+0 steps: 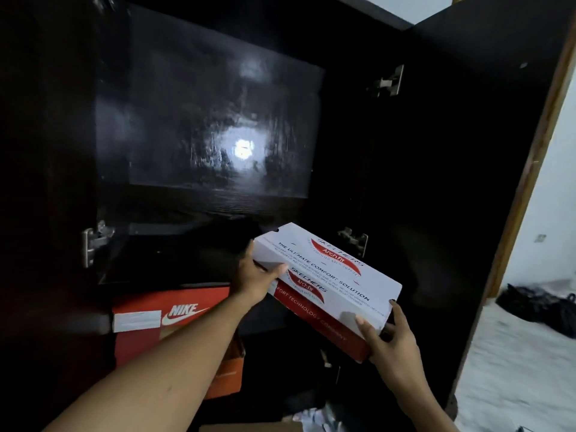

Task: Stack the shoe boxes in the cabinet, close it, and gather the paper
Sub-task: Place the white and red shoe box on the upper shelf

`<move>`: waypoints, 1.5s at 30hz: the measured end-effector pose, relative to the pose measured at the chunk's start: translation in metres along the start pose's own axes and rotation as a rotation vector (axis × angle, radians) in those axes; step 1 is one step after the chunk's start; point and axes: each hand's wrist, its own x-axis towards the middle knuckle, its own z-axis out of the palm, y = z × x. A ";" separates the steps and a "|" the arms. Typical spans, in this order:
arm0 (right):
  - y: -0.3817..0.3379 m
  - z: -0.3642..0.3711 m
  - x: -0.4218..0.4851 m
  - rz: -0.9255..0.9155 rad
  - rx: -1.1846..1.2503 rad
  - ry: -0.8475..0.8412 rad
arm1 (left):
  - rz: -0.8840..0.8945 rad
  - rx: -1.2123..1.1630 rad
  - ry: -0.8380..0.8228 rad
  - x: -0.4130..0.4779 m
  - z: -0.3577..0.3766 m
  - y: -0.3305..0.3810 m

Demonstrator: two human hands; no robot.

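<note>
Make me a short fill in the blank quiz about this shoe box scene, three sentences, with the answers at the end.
1. The left hand and the right hand hold a white box printed with the brand ___.
2. The red box lower in the cabinet shows the brand ___.
3. The cabinet door on the right stands ___.
Missing words: Skechers; Nike; open.
</note>
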 end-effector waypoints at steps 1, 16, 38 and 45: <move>0.000 0.004 0.004 -0.002 -0.015 0.024 | -0.001 -0.014 0.012 0.008 0.007 -0.001; -0.004 0.067 0.089 -0.073 -0.017 -0.039 | -0.003 0.079 -0.264 0.037 0.057 -0.001; 0.037 0.101 0.191 -0.100 -0.214 -0.217 | 0.068 0.556 -0.146 0.110 0.100 -0.011; 0.087 0.085 0.108 0.099 -0.237 -0.182 | 0.245 0.522 0.010 -0.009 0.060 -0.073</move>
